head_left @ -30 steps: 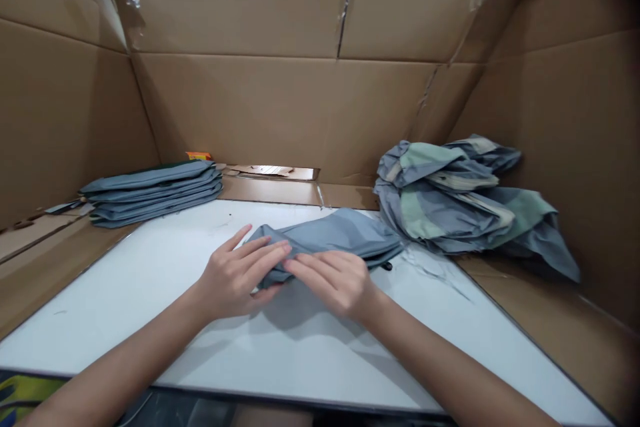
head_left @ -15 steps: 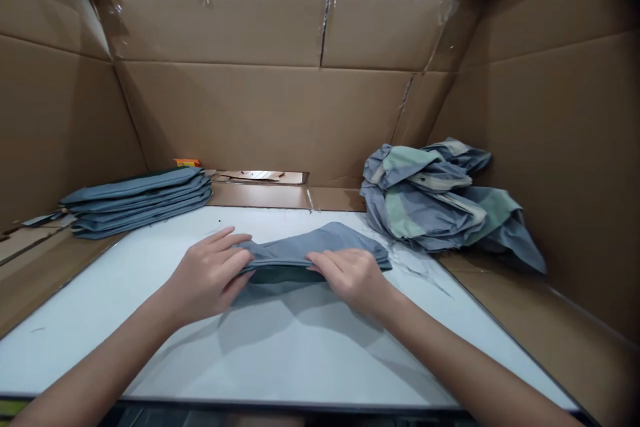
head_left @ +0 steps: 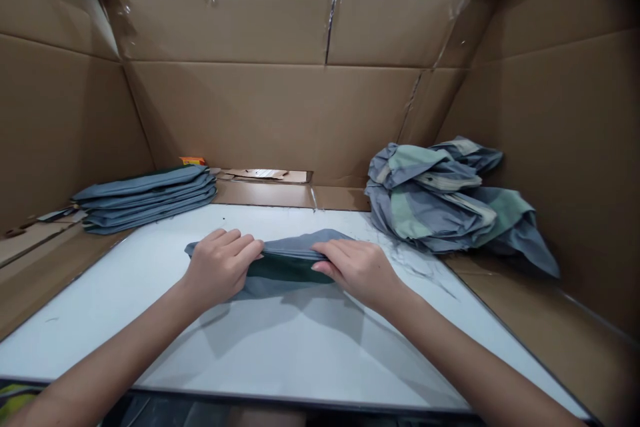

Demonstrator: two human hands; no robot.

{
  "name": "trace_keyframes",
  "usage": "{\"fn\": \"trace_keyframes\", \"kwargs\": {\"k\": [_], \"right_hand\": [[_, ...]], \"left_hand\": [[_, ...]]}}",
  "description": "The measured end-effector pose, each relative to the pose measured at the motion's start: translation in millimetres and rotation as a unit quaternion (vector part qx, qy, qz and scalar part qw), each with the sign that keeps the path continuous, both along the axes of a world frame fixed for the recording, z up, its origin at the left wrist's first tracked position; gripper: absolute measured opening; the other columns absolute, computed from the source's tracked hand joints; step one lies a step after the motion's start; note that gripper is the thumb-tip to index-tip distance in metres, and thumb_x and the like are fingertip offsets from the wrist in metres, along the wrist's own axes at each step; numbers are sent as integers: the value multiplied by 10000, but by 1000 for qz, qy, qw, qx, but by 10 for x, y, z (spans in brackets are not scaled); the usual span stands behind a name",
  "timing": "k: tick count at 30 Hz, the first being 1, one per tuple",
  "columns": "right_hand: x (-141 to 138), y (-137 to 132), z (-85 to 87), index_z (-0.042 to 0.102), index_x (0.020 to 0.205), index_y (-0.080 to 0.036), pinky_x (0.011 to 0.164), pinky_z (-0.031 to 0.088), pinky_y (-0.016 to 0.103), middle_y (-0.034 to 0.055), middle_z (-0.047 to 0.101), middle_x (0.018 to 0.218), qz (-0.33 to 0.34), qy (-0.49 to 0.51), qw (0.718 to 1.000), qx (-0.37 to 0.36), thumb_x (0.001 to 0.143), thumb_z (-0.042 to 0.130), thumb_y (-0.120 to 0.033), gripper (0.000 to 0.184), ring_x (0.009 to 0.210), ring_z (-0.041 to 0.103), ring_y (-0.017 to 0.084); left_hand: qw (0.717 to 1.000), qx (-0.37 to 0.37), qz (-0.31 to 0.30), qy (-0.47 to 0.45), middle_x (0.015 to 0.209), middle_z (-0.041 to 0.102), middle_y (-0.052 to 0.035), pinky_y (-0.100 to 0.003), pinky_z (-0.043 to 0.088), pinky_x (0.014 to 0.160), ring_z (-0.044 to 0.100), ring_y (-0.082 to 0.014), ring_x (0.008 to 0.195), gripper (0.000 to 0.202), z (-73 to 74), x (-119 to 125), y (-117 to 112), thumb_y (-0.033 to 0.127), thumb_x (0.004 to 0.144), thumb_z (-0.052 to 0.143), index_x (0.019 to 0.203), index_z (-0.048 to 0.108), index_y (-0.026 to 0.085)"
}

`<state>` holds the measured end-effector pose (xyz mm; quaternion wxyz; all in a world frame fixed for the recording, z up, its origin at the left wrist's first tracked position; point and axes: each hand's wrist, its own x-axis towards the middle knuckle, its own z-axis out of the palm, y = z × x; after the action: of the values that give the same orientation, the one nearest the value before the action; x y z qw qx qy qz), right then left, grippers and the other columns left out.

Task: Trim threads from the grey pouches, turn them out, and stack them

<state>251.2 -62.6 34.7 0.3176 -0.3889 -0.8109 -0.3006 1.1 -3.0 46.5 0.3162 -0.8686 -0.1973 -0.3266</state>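
A folded grey-blue cloth with a dark green layer underneath is held low above the white tabletop, near the middle. My left hand is closed over its left part, thumb along the near folded edge. On the right, my right hand pinches the same edge between thumb and fingers. The cloth's left tip sticks out past my left hand. Between my hands the dark green layer shows below the grey folds. Its far side is partly hidden by my fingers.
A neat stack of folded blue-grey cloths lies at the left back. Crumpled grey and pale green fabric is heaped at the right back. Cardboard walls enclose three sides of the white table. A small orange packet sits behind the stack.
My left hand has closed more firmly over the cloth's left part. More of the dark green layer shows between my hands, and the cloth's left tip is now visible. The view has shifted slightly.
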Motion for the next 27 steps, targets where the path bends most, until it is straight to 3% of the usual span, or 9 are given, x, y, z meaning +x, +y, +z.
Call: {"fn": "trace_keyframes", "kwargs": {"k": [3, 7, 12, 18, 23, 27], "right_hand": [[-100, 16, -24, 556, 771, -157, 514, 278, 236, -31, 557, 580, -26, 8, 999, 43, 943, 412, -293, 262, 518, 481, 74], [-189, 43, -42, 531, 739, -161, 518, 250, 247, -37, 509, 541, -50, -27, 992, 110, 905, 484, -247, 193, 503, 439, 87], [-149, 69, -32, 494, 700, -169, 491, 208, 252, -59, 428, 479, -39, -61, 981, 181, 877, 527, -272, 207, 446, 342, 88], [-61, 98, -20, 470, 668, -175, 473, 181, 261, -66, 363, 457, -32, -100, 976, 193, 859, 540, -236, 212, 436, 289, 84], [-47, 122, -35, 485, 678, -175, 478, 202, 259, -59, 404, 466, -50, -62, 980, 182, 851, 545, -222, 189, 449, 316, 90], [-134, 45, -20, 551, 772, -155, 484, 209, 269, -51, 428, 475, -29, -63, 977, 200, 856, 550, -264, 138, 458, 330, 96]], "left_hand": [[999, -4, 11, 38, 699, 600, -4, -281, 275, 552, 455, -147, 606, 125, 13, 60, -55, 137, 871, 418, 897, 537, 162], [999, 6, -3, 48, 655, 565, -3, -279, 261, 544, 437, -147, 604, 125, -4, 149, -104, 199, 886, 436, 802, 520, 164], [999, 25, -21, -3, 586, 530, 28, -266, 253, 522, 395, -123, 560, 136, -65, 177, -57, 80, 827, 440, 777, 520, 178], [1000, 2, -3, 3, 593, 553, 35, -258, 248, 509, 395, -122, 551, 196, -116, 129, 57, 32, 792, 411, 778, 530, 188], [999, 3, 24, 33, 573, 509, 33, -257, 248, 505, 405, -117, 536, 173, 41, 204, 6, 102, 846, 419, 701, 471, 181], [994, 26, -15, 103, 596, 491, 30, -263, 262, 503, 422, -114, 524, 254, 162, 311, -93, 298, 919, 393, 699, 435, 179]]}}
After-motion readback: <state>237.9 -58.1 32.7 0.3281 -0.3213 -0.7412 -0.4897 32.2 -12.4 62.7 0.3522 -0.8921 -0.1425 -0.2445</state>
